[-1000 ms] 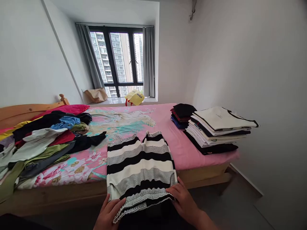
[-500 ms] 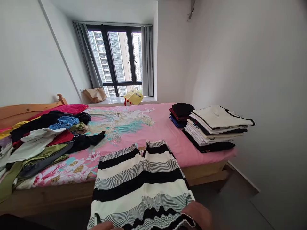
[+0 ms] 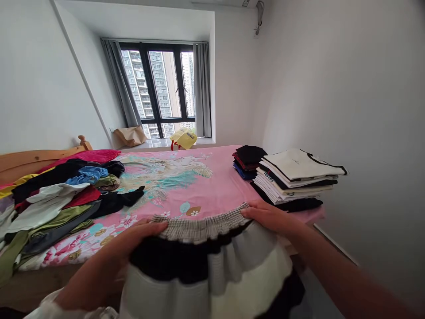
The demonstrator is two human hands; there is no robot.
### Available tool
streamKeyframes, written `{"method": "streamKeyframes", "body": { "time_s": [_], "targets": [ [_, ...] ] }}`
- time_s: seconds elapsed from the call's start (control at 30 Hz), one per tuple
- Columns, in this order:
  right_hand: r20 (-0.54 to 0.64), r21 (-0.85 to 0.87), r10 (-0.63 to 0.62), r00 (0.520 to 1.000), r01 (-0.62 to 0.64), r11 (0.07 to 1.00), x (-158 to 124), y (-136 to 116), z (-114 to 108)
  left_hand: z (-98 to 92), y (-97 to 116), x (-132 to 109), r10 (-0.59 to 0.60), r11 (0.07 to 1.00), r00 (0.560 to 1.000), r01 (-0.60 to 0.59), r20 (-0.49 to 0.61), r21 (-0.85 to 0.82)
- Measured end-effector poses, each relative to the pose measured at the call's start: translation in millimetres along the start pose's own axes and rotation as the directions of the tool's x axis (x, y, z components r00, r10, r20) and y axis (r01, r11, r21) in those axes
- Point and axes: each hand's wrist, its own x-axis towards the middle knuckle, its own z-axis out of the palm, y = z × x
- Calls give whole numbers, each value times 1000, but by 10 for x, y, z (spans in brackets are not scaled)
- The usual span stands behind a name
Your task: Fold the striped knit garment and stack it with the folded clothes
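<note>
I hold a black-and-white striped garment (image 3: 212,270) up over the near edge of the bed. My left hand (image 3: 146,232) grips the left end of its ribbed waistband, and my right hand (image 3: 265,215) grips the right end. The waistband is stretched level between them, and the striped cloth hangs down toward me, hiding the bed's front edge. The pink floral bedsheet (image 3: 186,186) lies just beyond the waistband.
A loose heap of mixed clothes (image 3: 56,199) covers the bed's left side. A stack of folded shirts (image 3: 295,179) and a smaller dark folded pile (image 3: 249,159) sit at the right, near the wall. A yellow bag (image 3: 183,138) and a brown paper bag (image 3: 130,135) rest on the window sill.
The striped garment lay flat on the bed with my hands at its near hem. It slid off toward me and now hangs from its waistband, held raised by both hands.
</note>
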Motion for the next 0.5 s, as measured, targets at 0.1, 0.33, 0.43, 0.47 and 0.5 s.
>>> {"method": "streamKeyframes", "body": {
  "time_s": [0.1, 0.33, 0.43, 0.47, 0.5],
  "targets": [
    [25, 248, 177, 984, -178, 952, 686, 465, 75, 241, 219, 397, -366, 922, 893, 385, 261, -26],
    [-122, 289, 48, 991, -11, 957, 659, 1037, 742, 638, -102, 143, -144, 987, 979, 132, 142, 95],
    [-165, 230, -116, 979, 153, 961, 335, 1040, 1224, 835, -293, -248, 50, 988, 984, -74, 168, 139],
    [-164, 217, -153, 974, 187, 958, 228, 1045, 1370, 897, -345, -374, 94, 981, 980, -120, 174, 150],
    [-159, 209, -177, 971, 208, 956, 128, 1056, 1496, 950, -392, -486, 119, 977, 978, -146, 172, 156]
  ]
}}
